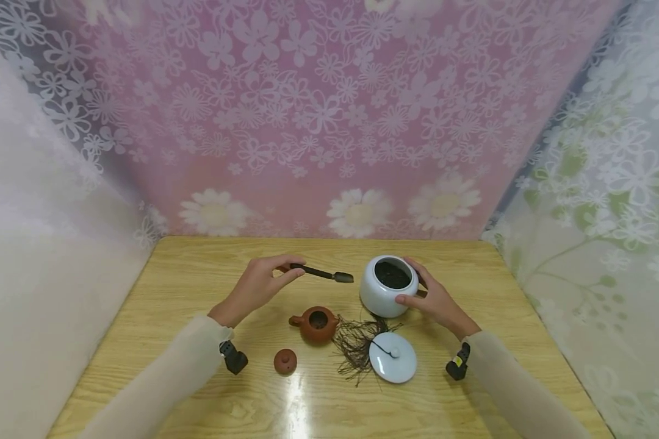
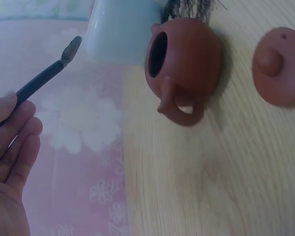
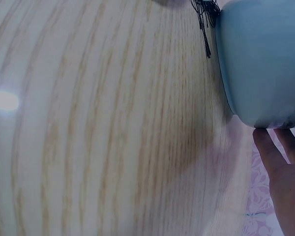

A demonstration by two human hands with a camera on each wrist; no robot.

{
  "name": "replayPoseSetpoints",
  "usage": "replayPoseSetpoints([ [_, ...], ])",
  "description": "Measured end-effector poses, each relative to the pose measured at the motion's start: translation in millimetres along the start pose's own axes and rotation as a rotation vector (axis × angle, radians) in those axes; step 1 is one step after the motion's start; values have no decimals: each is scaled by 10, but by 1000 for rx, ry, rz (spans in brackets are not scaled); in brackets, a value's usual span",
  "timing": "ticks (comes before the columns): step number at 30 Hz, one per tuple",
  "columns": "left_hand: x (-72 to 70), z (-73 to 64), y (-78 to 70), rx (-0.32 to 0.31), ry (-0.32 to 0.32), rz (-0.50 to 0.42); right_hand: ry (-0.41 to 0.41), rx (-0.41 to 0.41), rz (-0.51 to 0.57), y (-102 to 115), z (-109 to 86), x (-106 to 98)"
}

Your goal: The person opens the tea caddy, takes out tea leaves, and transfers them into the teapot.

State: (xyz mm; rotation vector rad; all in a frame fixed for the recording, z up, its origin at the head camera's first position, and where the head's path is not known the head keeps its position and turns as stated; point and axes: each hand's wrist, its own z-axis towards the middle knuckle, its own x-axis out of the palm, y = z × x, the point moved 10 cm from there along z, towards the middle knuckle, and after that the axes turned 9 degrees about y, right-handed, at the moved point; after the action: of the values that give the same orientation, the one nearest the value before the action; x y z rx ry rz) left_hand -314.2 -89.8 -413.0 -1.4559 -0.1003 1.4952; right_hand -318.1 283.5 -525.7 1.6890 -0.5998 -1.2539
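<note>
My left hand [image 1: 259,284] pinches the dark handle of a small tea scoop [image 1: 321,273], held level above the table with its blade toward the white jar. In the left wrist view the scoop [image 2: 42,77] angles up from thumb and fingers; the blade looks nearly bare. My right hand [image 1: 438,301] grips the side of the white ceramic jar [image 1: 374,297], thumb in front and fingers behind. The jar tilts slightly, with dark tea leaves [image 1: 392,275] inside. Below the scoop sits a brown clay teapot [image 1: 320,335], uncovered, with some dark matter visible inside.
The small clay teapot lid [image 1: 285,361] lies in front of the teapot. A white jar lid [image 1: 393,366] with a dark cord lies before the jar, beside a bundle of thin dark fringe [image 1: 357,350]. A flowered cloth [image 1: 318,201] rises behind the wooden table [image 1: 198,256].
</note>
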Motion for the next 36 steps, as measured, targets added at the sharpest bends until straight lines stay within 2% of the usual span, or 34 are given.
replayPoseSetpoints([
  [8,132,301,-140,6,-18,4,1,-6,-2,38,16,8],
  [15,304,558,-314,19,14,12,-7,16,-27,16,27,-4],
  [18,400,654,-411,30,50,69,-4,19,-29,14,29,-4],
  [25,615,848,-659,101,132,192,-3,24,-26,2,19,0],
  [32,782,1023,-800,154,174,348,10,18,-14,-8,13,-1],
  [36,900,1084,-845,163,208,448,16,15,-13,-18,3,5],
])
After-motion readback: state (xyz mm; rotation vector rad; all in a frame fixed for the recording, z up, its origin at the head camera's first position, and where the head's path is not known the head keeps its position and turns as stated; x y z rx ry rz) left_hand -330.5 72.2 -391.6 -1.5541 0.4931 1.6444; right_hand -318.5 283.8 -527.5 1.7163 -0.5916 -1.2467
